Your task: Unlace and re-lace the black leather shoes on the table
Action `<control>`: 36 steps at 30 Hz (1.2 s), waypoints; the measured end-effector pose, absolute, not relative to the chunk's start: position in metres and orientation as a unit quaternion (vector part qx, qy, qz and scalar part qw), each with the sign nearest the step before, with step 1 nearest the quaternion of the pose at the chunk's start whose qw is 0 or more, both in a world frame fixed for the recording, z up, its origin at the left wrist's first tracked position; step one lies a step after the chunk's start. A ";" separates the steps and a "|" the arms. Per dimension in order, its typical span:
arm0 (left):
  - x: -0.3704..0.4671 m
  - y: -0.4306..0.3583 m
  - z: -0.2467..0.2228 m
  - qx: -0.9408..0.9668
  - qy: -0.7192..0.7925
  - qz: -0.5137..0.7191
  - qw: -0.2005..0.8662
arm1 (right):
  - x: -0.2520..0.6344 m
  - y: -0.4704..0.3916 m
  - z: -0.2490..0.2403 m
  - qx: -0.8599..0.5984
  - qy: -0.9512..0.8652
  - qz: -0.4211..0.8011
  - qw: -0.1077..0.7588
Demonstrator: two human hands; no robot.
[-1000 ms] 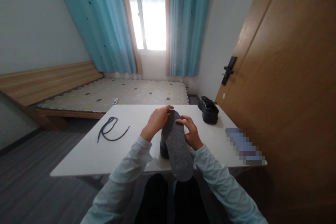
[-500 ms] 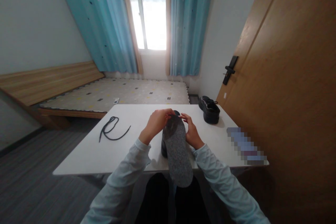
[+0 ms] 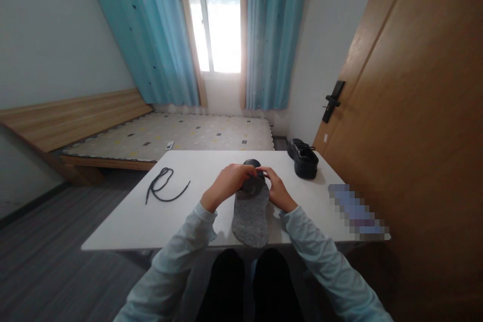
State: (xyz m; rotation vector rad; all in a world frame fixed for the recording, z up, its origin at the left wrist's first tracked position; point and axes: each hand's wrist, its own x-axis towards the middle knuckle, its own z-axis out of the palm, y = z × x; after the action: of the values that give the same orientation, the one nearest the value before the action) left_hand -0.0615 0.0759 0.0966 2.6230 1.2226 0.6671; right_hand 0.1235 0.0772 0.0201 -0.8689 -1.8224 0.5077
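Note:
A grey insole [image 3: 250,216] hangs over the table's near edge, its far end darker and between my hands. My left hand [image 3: 230,183] is closed on that far end from the left. On the right, my right hand [image 3: 278,190] has bent fingers touching the same end beside the left fingertips; its thumb is hidden. Beneath the insole lies a black shoe [image 3: 251,163], mostly covered, with its far tip showing beyond my fingers.
On the white table [image 3: 124,226], a dark shoelace [image 3: 166,200] lies looped at the left. A second black shoe [image 3: 304,160] stands at the back right. A blurred bluish item [image 3: 354,211] rests near the right edge. Beyond is a bed [image 3: 196,136]; a wooden door [image 3: 407,110] stands right.
The insole's near end has swung left and up toward the table edge, and the insole looks shorter. My hands remain at its far end, where more of the shoe's tip shows.

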 end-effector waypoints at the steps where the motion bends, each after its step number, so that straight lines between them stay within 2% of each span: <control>1: -0.062 0.076 0.097 0.882 0.404 0.224 0.091 | 0.124 0.077 0.023 -0.358 -0.761 0.209 0.500; 11: -0.070 0.079 0.101 0.899 0.358 0.213 0.137 | 0.136 0.082 0.053 -0.392 -0.822 0.139 0.389; 16: -0.067 0.081 0.098 0.906 0.372 0.182 0.085 | 0.132 0.090 0.061 -0.407 -0.826 0.111 0.374; 26: -0.054 0.064 0.107 0.899 0.414 0.116 -0.086 | 0.132 0.101 0.058 -0.412 -0.818 0.125 0.381; 30: -0.051 0.056 0.115 0.912 0.384 0.091 -0.112 | 0.131 0.103 0.059 -0.419 -0.814 0.127 0.381; 36: -0.047 0.056 0.121 0.907 0.409 0.021 -0.094 | 0.129 0.104 0.061 -0.439 -0.804 0.135 0.377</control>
State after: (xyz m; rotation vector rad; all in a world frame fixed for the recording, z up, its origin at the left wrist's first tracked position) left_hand -0.0470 0.0555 0.1214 3.0348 1.3691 0.0712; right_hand 0.1289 0.1039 0.0607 -1.1229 -2.0562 0.3448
